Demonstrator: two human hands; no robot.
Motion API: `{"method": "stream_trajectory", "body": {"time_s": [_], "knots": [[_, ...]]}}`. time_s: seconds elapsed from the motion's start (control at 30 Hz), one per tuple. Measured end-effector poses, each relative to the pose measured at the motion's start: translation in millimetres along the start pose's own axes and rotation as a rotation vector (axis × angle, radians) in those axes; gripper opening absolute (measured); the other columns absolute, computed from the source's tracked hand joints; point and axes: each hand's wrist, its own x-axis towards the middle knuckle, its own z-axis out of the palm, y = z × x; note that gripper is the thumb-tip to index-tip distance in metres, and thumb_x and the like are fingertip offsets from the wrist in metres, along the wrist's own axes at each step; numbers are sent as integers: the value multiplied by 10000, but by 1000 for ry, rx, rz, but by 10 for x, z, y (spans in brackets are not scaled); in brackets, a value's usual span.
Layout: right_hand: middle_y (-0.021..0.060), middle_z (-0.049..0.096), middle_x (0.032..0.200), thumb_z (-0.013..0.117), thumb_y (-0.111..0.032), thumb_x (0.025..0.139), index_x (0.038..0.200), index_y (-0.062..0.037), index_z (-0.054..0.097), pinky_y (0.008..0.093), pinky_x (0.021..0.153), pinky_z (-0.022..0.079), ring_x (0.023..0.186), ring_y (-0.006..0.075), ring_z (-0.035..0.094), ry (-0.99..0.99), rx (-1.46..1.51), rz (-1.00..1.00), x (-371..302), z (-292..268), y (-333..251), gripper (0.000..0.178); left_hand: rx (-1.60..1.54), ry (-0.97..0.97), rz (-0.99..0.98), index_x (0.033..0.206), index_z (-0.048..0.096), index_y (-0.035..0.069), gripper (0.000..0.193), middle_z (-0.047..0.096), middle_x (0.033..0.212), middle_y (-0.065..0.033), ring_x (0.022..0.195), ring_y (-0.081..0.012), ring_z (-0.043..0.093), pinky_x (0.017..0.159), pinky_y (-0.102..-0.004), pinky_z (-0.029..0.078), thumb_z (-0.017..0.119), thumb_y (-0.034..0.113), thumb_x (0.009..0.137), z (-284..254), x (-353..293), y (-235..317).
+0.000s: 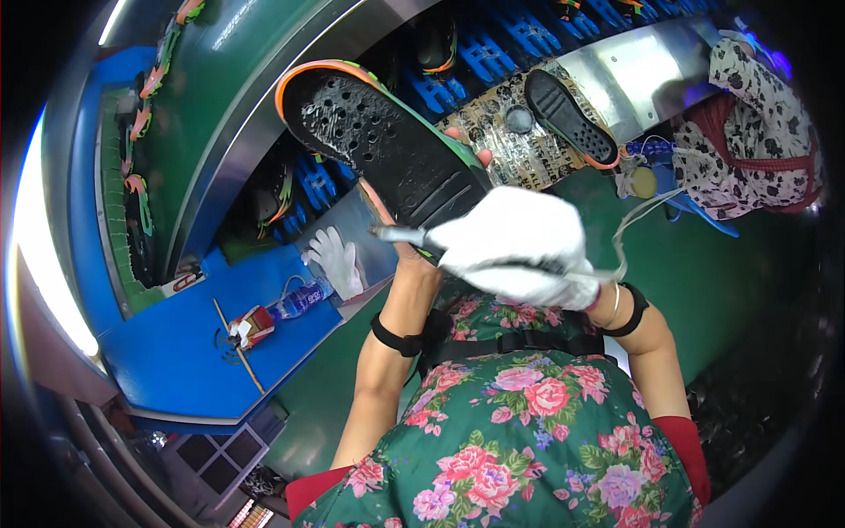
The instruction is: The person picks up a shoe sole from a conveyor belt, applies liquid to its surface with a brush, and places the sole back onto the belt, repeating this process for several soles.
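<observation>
A black shoe sole (396,145) with an orange and green rim is tilted up in front of me, its inner face toward me. Round holes and a shiny wet-looking patch show at its far end. My left hand (380,208) is bare and wrapped round the sole, with fingertips showing past its right edge. In a white glove, my right hand (515,242) is closed round a slim tool with a grey metal tip (400,234). That tip lies over the sole's near left edge; whether they touch I cannot tell.
A second black sole (572,119) lies on a tape-covered board (497,132). Beyond runs a line with blue holders (488,57). On the left, a blue table (176,356) bears a bottle (302,299) and white glove (334,260). Patterned cloth (748,141) hangs at right; a thin cord (619,242) runs near my right wrist.
</observation>
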Motion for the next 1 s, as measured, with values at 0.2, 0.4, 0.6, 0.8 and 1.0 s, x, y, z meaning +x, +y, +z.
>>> {"method": "stream_trajectory", "body": {"time_s": [0.2, 0.4, 0.6, 0.8, 1.0], "knots": [[114, 778, 1112, 795, -49, 815, 1125, -101, 786, 371, 810, 576, 924, 272, 740, -84, -209, -114, -164, 23, 31, 314, -121, -113, -71, 1565, 354, 84, 1135, 523, 1456, -277, 1320, -443, 544, 1050, -617, 493, 495, 914, 804, 153, 25, 71], [80, 771, 1093, 813, -99, 831, 1150, -117, 773, 373, 769, 593, 909, 270, 727, -40, -123, -38, -223, -43, 72, 322, -143, -225, -39, 1568, 341, 65, 1154, 529, 1441, -306, 1297, -442, 568, 1036, -627, 498, 513, 909, 800, 35, 62, 111], [66, 782, 1057, 799, -90, 837, 1072, -112, 792, 363, 780, 589, 918, 238, 743, -111, 48, -16, -249, 27, -31, 237, -20, -215, -53, 1576, 310, 43, 1145, 540, 1430, -285, 1346, -441, 520, 1020, -655, 502, 565, 862, 817, -179, 14, 263], [42, 775, 1072, 801, -75, 804, 1029, -140, 798, 357, 757, 582, 852, 253, 728, -111, -98, -50, -340, 42, 57, 234, -4, -118, -14, 1586, 335, 122, 1082, 408, 1558, -200, 1369, -447, 477, 996, -676, 503, 542, 864, 826, -196, -21, 277], [57, 784, 1031, 807, -113, 819, 978, -132, 805, 354, 804, 579, 906, 225, 737, -95, 339, 180, -281, -20, 128, 160, 103, -111, -141, 1593, 320, 103, 1152, 367, 1582, -209, 1322, -424, 490, 1034, -566, 483, 684, 820, 769, -160, -88, 373]]}}
